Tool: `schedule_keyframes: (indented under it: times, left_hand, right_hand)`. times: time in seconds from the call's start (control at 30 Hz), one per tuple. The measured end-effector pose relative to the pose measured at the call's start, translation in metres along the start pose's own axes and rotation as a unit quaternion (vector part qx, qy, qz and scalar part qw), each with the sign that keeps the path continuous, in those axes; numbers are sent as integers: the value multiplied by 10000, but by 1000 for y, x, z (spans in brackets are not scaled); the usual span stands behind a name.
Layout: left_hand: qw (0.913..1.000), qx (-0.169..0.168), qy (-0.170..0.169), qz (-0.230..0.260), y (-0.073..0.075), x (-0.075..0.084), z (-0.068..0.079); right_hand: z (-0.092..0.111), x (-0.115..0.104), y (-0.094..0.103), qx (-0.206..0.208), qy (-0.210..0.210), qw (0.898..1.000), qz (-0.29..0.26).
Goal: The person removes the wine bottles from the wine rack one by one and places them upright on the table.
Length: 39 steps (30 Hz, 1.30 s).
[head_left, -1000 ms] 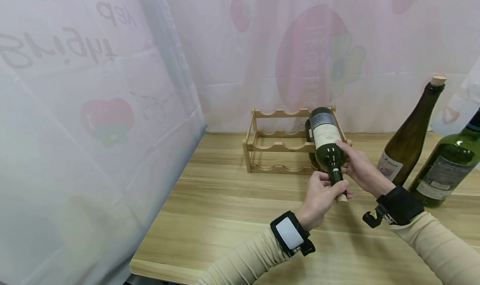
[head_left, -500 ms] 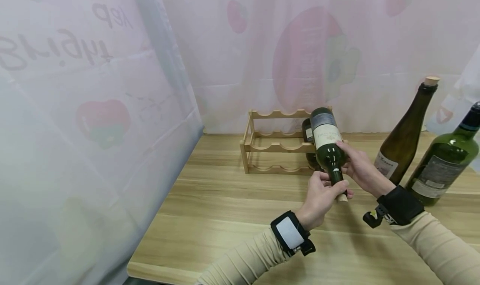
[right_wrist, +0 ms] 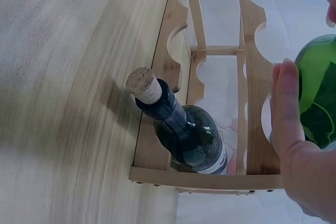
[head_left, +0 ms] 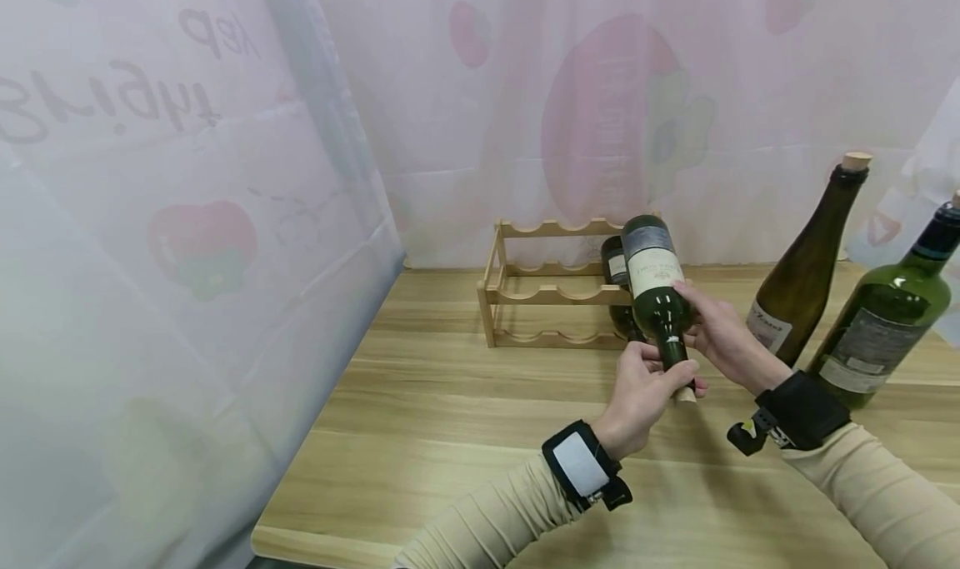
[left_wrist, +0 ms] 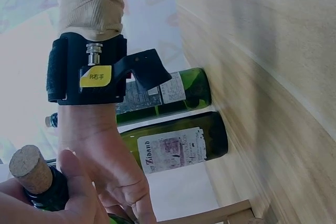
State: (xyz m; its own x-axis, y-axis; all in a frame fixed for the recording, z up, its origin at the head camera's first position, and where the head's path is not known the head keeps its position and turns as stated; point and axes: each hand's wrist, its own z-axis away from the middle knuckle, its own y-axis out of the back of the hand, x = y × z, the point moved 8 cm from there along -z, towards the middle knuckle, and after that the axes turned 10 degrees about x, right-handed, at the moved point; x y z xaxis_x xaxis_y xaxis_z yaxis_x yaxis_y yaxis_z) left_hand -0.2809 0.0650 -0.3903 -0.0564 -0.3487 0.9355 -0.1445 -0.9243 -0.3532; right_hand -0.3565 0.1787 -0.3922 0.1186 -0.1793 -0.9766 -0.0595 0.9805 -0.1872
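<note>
A dark green wine bottle point(head_left: 651, 271) with a cream label slants over the right end of a wooden wine rack point(head_left: 525, 296), base toward the rack and corked neck toward me. My left hand point(head_left: 637, 398) grips its neck near the cork point(left_wrist: 30, 169), thumb on top. Farther up, my right hand point(head_left: 723, 340) holds the bottle at its shoulder, the thumb by the label's edge. In the right wrist view its fingers point(right_wrist: 287, 98) lie along the green glass. Below, another corked bottle point(right_wrist: 191, 137) lies in the rack's lower row at the same end.
Right of the rack stand a tall brown-green corked bottle point(head_left: 810, 269) and a green bottle point(head_left: 881, 319) with a grey label, both close to my right forearm. The wooden table's point(head_left: 360, 452) left edge meets a hanging printed curtain point(head_left: 202, 302); another curtain hangs behind the rack.
The head view has turned slightly right, so the rack and standing bottles sit a little farther left in it. Both hands keep the same hold on the wine bottle.
</note>
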Motion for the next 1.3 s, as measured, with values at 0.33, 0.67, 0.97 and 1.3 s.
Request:
schedule_keyframes:
  times: [0.33, 0.67, 0.97, 1.3]
  left_hand:
    - [9984, 124, -7, 555, -2, 7, 2]
    - [9959, 239, -5, 874, 2, 18, 5]
    - [9979, 162, -30, 620, 9, 23, 10]
    - [9984, -160, -531, -147, 17, 38, 18]
  right_hand:
    - [1, -7, 3, -186, 696, 9970, 271]
    - [9, -42, 7, 1358, 4157, 8011, 4085]
    - [6, -46, -12, 1403, 5399, 6920, 4582]
    - [13, -58, -21, 1230, 6438, 5999, 4588]
